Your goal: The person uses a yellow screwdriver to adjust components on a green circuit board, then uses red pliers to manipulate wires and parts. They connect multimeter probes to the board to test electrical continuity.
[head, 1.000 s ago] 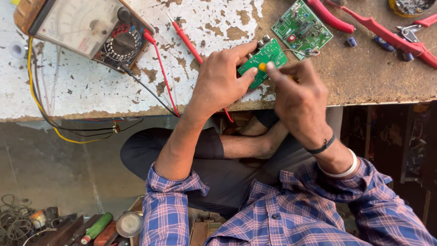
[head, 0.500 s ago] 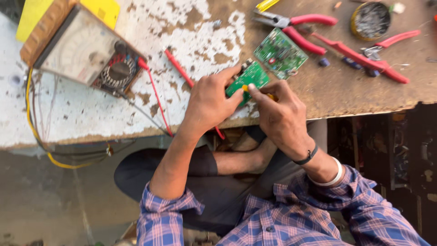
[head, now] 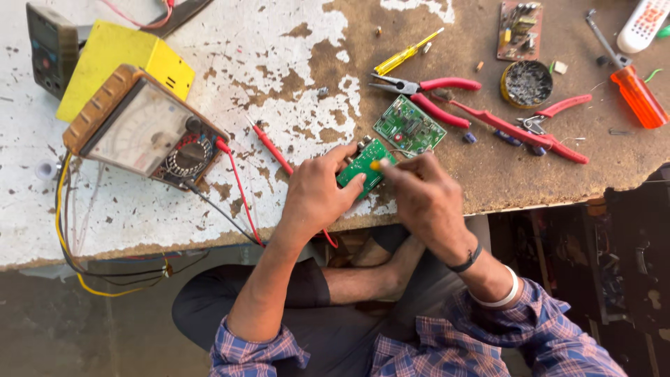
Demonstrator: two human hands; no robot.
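Two hands meet at the centre of the frame over a small green circuit board (head: 364, 166), which is held just above the worn, paint-flaked wooden bench (head: 209, 42). The board is gripped at its edge by the closed fingers of the left hand (head: 317, 195); a small yellow-tipped tool (head: 375, 165) is pinched against it by the right hand (head: 419, 195). A slip of that tip could scratch the board. The red probe lead (head: 272, 148) beside the left hand could be snagged, dragging the brown-cased analogue meter (head: 143, 129).

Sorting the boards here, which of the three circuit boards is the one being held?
The green board nearest the table edge, gripped by the left hand. The other green board and the brown board lie untouched.
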